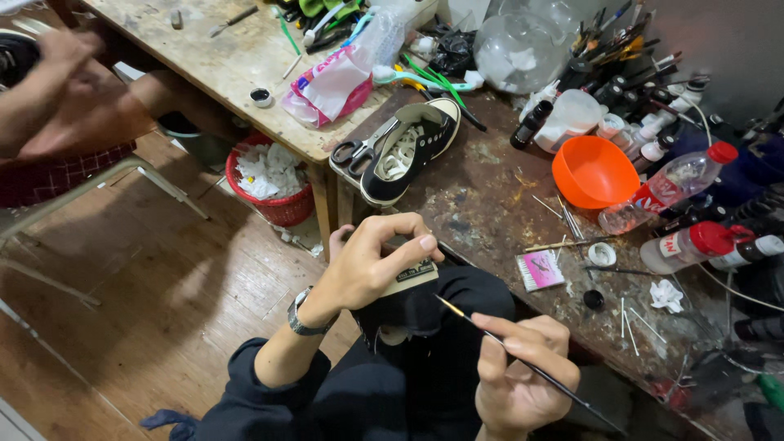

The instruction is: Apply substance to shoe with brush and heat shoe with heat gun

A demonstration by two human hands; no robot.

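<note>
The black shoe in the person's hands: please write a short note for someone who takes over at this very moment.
Left hand: grip closed on the heel of a black shoe held over the lap, fingers on its pale sole edge near the heel label.
Right hand: holds a thin brush, tip pointing at the heel but not touching.
On the table: a second black shoe with white laces, scissors beside it, an orange bowl, bottles and loose sticks.
Done: cannot tell if any paint is on the heel.
Left: the brush has not yet reached the shoe.
</note>
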